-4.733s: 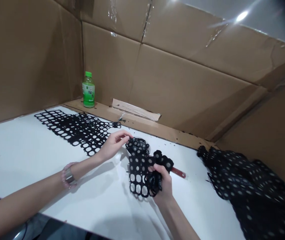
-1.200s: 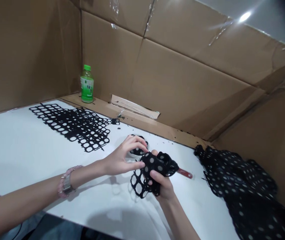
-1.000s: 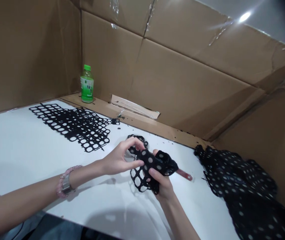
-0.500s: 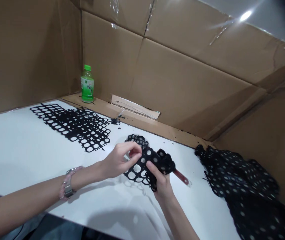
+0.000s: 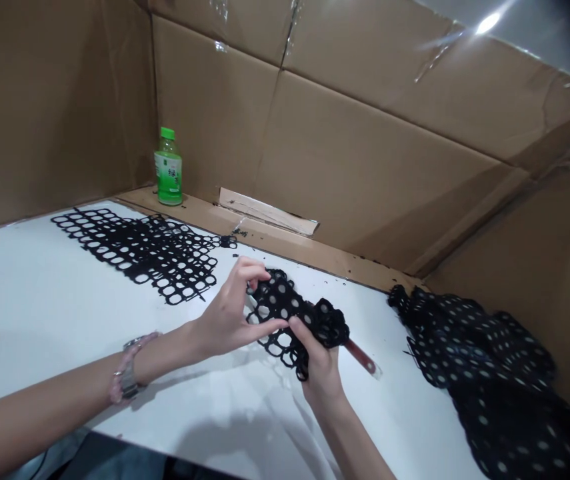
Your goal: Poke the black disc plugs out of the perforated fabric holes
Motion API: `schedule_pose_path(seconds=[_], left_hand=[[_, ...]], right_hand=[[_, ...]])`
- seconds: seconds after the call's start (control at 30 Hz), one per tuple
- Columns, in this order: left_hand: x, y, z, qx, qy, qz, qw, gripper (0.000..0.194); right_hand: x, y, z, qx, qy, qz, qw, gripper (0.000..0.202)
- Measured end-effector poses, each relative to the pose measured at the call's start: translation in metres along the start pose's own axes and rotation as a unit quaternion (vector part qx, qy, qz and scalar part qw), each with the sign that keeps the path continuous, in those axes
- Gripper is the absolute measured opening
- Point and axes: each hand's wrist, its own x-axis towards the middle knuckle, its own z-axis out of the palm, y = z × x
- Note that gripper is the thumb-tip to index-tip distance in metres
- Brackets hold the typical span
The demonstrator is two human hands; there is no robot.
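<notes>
A bunched piece of black fabric full of round holes (image 5: 285, 300) is held up over the white table. My right hand (image 5: 322, 367) is closed around it from the near side, with the thumb on top and the other fingers hidden below. My left hand (image 5: 235, 307) grips the same piece from the left: its fingers curl at the far edge, while the thumb stretches along the near side, close to my right thumb. A dark red strip-like handle (image 5: 361, 358) sticks out to the right beneath the fabric. Its other end is hidden.
An openwork black net sheet (image 5: 139, 250) lies flat at the left of the white table (image 5: 25, 313). A large heap of dotted black fabric (image 5: 489, 360) lies at the right. A green bottle (image 5: 169, 170) stands at the back by cardboard walls (image 5: 365, 147). Small black scraps dot the back edge.
My left hand has opened from a rounded pinch into a wider span, its fingers moving to the fabric's far edge and its thumb extending. My right hand keeps its hold. The view has shifted slightly.
</notes>
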Motion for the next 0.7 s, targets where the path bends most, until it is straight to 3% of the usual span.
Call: schedule_pose_path(seconds=[0.1, 0.23, 0.37, 0.5, 0.6, 0.7], left_hand=[[0.002, 0.003, -0.002, -0.031, -0.073, -0.019, 0.997, 0.026], [0.002, 0.005, 0.000, -0.122, -0.156, -0.111, 0.974, 0.020], [0.002, 0.006, 0.002, -0.162, -0.153, -0.133, 0.966, 0.013], [0.001, 0.010, 0.005, -0.135, -0.147, -0.145, 0.969, 0.017], [0.003, 0.009, 0.005, -0.135, -0.144, -0.206, 0.959, 0.025], [0.008, -0.006, 0.000, -0.151, -0.084, -0.280, 0.944, 0.026]], right_hand=[[-0.003, 0.000, 0.002, -0.002, -0.007, 0.002, 1.000, 0.030], [-0.005, 0.002, -0.001, -0.019, -0.037, 0.014, 0.999, 0.034], [-0.003, 0.004, -0.004, -0.026, -0.040, 0.013, 0.999, 0.033], [-0.001, 0.005, -0.007, -0.065, -0.026, 0.012, 0.997, 0.030], [0.000, 0.006, -0.009, -0.067, -0.033, 0.013, 0.997, 0.025], [0.000, 0.005, -0.008, 0.002, -0.002, 0.021, 1.000, 0.021]])
